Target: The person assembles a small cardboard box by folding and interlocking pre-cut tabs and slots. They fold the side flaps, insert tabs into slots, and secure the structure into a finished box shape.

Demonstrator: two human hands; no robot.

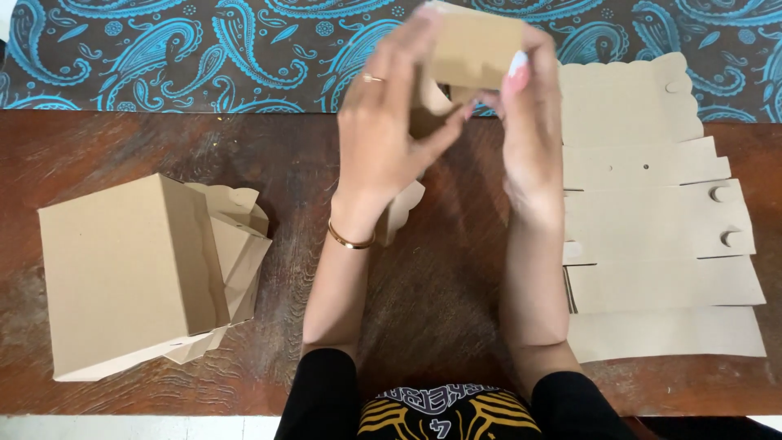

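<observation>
A partly folded brown cardboard box (475, 47) is held up above the wooden table (440, 301), near the top middle of the view. My left hand (383, 130) grips its left side, fingers wrapped over a flap; it wears a ring and a gold bangle. My right hand (533, 122) holds the right side, thumb pressed against the box's lower edge. A scalloped flap (401, 210) of the box shows below my left wrist. Both hands hide much of the box.
Folded cardboard boxes (130, 273) are piled on the table at the left. A stack of flat, die-cut box blanks (652, 220) lies at the right. A brown cloth with blue paisley (204, 49) runs along the far side.
</observation>
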